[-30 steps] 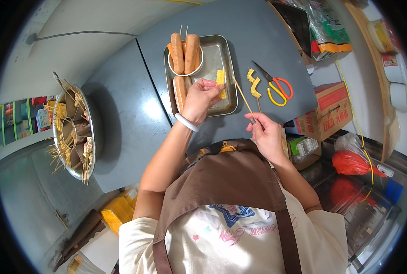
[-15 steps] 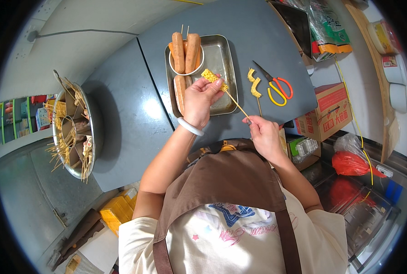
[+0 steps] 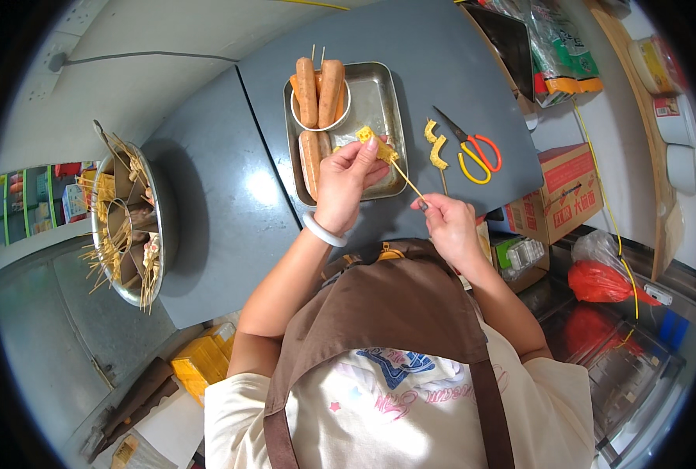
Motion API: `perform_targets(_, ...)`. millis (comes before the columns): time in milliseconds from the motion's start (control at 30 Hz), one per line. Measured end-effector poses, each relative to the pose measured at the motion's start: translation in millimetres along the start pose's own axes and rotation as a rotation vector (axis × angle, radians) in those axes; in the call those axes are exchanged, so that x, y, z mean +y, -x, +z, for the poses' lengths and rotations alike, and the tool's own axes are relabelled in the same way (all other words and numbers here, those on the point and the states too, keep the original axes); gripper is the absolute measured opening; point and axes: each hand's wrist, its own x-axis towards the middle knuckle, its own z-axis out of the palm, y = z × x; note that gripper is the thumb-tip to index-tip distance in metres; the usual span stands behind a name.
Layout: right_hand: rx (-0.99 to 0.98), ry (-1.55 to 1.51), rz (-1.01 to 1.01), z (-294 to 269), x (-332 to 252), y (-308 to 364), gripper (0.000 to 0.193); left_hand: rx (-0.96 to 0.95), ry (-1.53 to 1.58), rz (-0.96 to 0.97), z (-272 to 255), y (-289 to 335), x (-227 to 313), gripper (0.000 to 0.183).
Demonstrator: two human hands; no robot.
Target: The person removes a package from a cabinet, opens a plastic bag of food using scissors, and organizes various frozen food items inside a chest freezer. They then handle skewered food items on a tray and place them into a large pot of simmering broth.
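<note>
My left hand (image 3: 346,184) pinches a yellow, pitted, spongy-looking food strip (image 3: 383,148) between thumb and fingers, over the right part of a metal tray (image 3: 399,98). A thin wooden skewer (image 3: 408,180) runs from the strip's lower end to my right hand (image 3: 453,228), whose fingertips are closed around its other end. In the tray, a white bowl (image 3: 345,116) holds sausages (image 3: 331,92) on sticks. Another sausage (image 3: 310,160) lies in front of the bowl, partly beside my left hand. To the right, a similar yellow strip on a skewer (image 3: 438,152) lies bent on the table.
Scissors (image 3: 481,153) with red and yellow handles lie right of the tray, blades pointing away. A round metal pot (image 3: 163,234) with dividers and many skewers stands at the table's left. Cardboard boxes (image 3: 571,187) and a red bag (image 3: 598,280) sit at the right.
My left hand has shifted slightly right along the yellow strip, and its fingers now cover more of it. The strip sits a little lower and further right. My right hand barely moved.
</note>
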Motion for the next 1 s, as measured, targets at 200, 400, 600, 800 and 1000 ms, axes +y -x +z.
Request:
perform_targets(200,-0.105,-0.182,-0.014,0,19,-6,0.014,-0.021,0.073,-0.118,-6,-1,19,0.032)
perform_targets(400,-0.115,-0.27,-0.028,5,13,-2,0.015,-0.068,0.363,-0.288,-9,0,19,0.025)
perform_targets(600,-0.127,-0.263,-0.021,10,6,-2,0.016,-0.086,0.457,-0.369,-6,2,15,0.025)
perform_targets(800,-0.151,-0.246,0.056,9,-1,-1,0.018,-0.084,0.44,-0.23,-10,-1,4,0.03)
perform_targets(1000,-0.2,-0.277,0.132,12,-2,-3,0.022,0.106,0.121,0.115,2,3,1,0.033)
